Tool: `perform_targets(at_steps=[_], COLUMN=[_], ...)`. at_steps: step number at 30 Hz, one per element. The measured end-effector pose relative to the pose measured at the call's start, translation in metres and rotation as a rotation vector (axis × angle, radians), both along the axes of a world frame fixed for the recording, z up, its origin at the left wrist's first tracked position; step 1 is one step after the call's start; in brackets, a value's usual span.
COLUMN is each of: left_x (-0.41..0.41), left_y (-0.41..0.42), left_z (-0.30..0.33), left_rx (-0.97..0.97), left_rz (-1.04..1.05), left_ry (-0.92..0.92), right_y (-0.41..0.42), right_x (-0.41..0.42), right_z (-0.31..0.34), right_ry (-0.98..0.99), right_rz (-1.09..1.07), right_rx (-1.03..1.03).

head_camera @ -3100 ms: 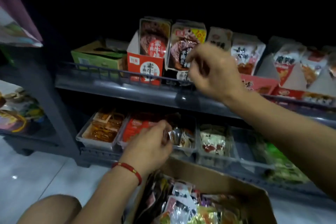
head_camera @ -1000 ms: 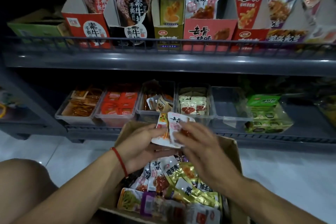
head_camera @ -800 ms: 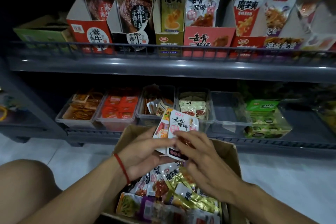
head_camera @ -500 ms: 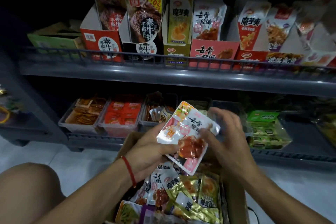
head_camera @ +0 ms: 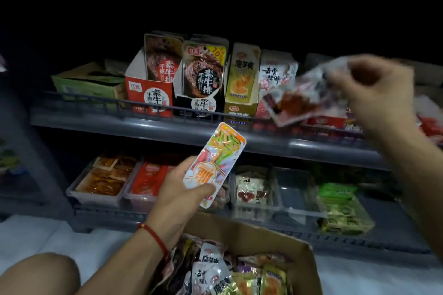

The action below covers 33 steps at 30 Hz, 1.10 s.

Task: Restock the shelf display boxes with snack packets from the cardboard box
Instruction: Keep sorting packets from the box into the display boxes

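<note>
Darkness fills the space above a grey two-tier shelf (head_camera: 239, 132), which stands on a pale floor. Along the upper tier, behind a low rail, stand the display boxes: a green one (head_camera: 88, 84) at the left, then a red box (head_camera: 149, 98), a black box (head_camera: 201, 106) and a yellow box (head_camera: 241, 108), each of the last three with packets upright inside. On the lower tier sit clear plastic trays (head_camera: 296, 201) holding flat packets of orange, red and white (one tray near the right looks almost bare), and a pile of green packets (head_camera: 340, 211) lies just beside them. Nearest the camera is the open cardboard box (head_camera: 251, 230), heaped with mixed snack packets (head_camera: 215, 273). The left hand (head_camera: 182, 194), a red string round its wrist, grips an orange-and-white packet (head_camera: 215, 163) between thumb and curled fingers, holding it tilted in front of the lower tier, above the cardboard box. The right hand (head_camera: 378, 93) is raised at the level of the upper tier and blurred; its fingers pinch a white-and-red packet (head_camera: 304, 98) in front of the boxes to the right of the yellow one.
</note>
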<state>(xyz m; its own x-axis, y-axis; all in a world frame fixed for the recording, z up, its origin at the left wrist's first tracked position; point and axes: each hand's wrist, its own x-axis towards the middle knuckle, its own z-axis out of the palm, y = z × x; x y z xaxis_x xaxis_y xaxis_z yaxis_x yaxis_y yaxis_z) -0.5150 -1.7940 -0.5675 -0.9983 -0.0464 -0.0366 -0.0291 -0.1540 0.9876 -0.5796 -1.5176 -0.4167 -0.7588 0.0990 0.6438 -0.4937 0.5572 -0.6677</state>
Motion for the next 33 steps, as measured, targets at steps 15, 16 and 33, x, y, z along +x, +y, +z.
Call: perform_targets(at_steps=[15, 16, 33], left_x=[-0.005, -0.005, -0.006], left_y=[-0.02, -0.021, -0.021], left_z=[0.006, 0.006, 0.008], left_rx=[0.019, 0.011, 0.031], left_rz=[0.072, 0.072, 0.116], left_ry=[-0.007, -0.012, -0.007], right_y=[-0.052, -0.052, -0.045], right_x=[-0.128, -0.13, -0.141], right_z=[0.003, 0.003, -0.007], right_ry=[-0.048, -0.047, 0.018], right_rz=[-0.225, -0.255, -0.465], right_rx=[0.783, 0.806, 0.956])
